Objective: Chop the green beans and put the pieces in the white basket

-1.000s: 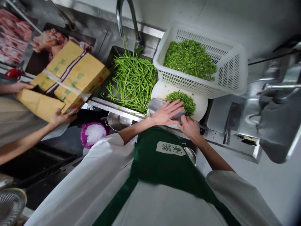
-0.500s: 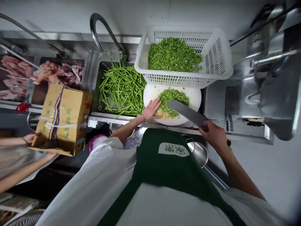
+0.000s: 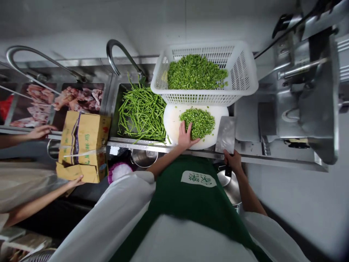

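My left hand (image 3: 185, 136) has its fingers spread against the near left side of a pile of chopped green stalks (image 3: 200, 122). The pile lies on a round white cutting board (image 3: 171, 120). In my right hand (image 3: 233, 161) is the handle of a cleaver (image 3: 226, 133), whose broad blade lies flat-side up at the board's right edge. Behind the board a white plastic basket (image 3: 242, 85) holds more chopped greens. Long uncut green stalks (image 3: 141, 112) fill the sink left of the board.
A co-worker's hand (image 3: 76, 182) holds a cardboard box (image 3: 79, 145) at the left; the other hand (image 3: 40, 131) is beside it. Raw meat (image 3: 81, 98) lies in the sinks behind. A faucet (image 3: 120, 47) arches over the stalks. Metal pots (image 3: 144, 158) sit below the counter edge.
The cleaver has moved right, off the pile, and turned its flat side up. My left hand has shifted onto the near side of the pile, fingers spread. One co-worker's hand has left the box.
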